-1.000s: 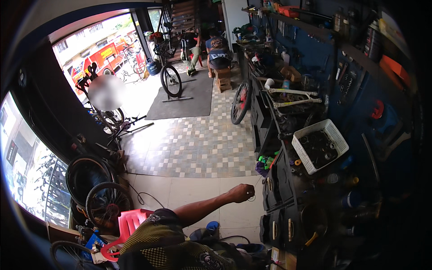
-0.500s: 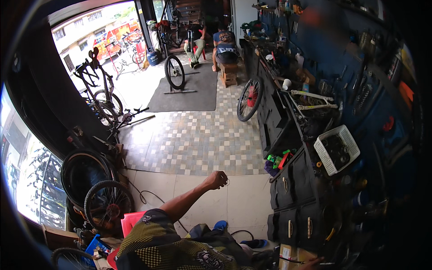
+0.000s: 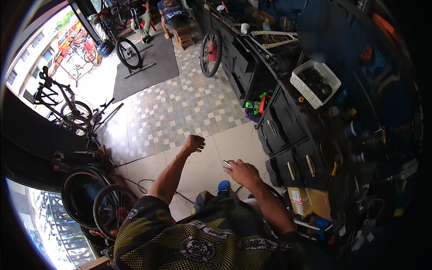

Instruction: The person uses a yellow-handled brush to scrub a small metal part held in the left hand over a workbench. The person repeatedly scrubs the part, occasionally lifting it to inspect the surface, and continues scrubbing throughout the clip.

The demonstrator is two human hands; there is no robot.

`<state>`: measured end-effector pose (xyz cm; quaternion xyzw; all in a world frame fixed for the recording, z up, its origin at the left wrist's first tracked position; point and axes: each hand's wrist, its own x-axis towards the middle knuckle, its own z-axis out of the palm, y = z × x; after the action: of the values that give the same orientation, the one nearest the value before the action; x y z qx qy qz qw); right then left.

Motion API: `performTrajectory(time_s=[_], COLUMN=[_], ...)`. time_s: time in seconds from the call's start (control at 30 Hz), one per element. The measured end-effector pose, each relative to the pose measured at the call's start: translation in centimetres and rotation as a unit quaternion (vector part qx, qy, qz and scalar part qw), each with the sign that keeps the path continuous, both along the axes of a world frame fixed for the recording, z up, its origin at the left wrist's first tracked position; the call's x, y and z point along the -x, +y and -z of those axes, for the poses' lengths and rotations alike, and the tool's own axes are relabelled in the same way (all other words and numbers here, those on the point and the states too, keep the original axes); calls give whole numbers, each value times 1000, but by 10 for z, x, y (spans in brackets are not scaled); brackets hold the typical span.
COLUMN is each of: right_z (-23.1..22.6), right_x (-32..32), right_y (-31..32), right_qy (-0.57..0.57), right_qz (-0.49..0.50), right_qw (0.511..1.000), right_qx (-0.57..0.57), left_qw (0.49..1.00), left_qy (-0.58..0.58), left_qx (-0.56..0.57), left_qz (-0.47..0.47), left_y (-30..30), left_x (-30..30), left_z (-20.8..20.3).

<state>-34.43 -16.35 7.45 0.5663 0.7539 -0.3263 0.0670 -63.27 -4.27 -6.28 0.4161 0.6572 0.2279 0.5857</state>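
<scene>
My left hand (image 3: 194, 143) is raised in front of me over the pale floor tiles, its fingers pinched together. A thin, small ring-like piece (image 3: 204, 144) shows at its fingertips; its exact kind is too small to make out. Lower and to the right, my right hand (image 3: 244, 173) is closed around a slim silver metal tool (image 3: 227, 164), whose tip sticks out toward the left hand. The rest of that tool is hidden in the fingers. The two hands are apart.
Black drawer cabinets (image 3: 288, 135) line the right, with a white plastic basket (image 3: 310, 92) of dark parts on top. Cardboard boxes (image 3: 300, 201) sit below. Bicycle wheels (image 3: 112, 211) lean at left. Two people (image 3: 173, 15) sit at the far end, near a wheel on a stand (image 3: 128, 54).
My right hand has come from the low right, by the boxes, to the front with the silver tool. My left hand stays raised with its small piece. The view has turned right.
</scene>
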Motion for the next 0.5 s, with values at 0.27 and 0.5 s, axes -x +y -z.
performTrajectory(time_s=[0.27,0.5], right_z=[12,17], right_x=[55,28], right_y=[29,33], right_qy=[8,24], right_qz=[6,36], right_qw=[999,998], right_qx=[31,40], left_qw=[999,995], left_qy=[27,54], left_qx=[-40,-19], left_qz=[24,78], left_y=[-12,-10], left_x=[4,-11], left_z=[43,57])
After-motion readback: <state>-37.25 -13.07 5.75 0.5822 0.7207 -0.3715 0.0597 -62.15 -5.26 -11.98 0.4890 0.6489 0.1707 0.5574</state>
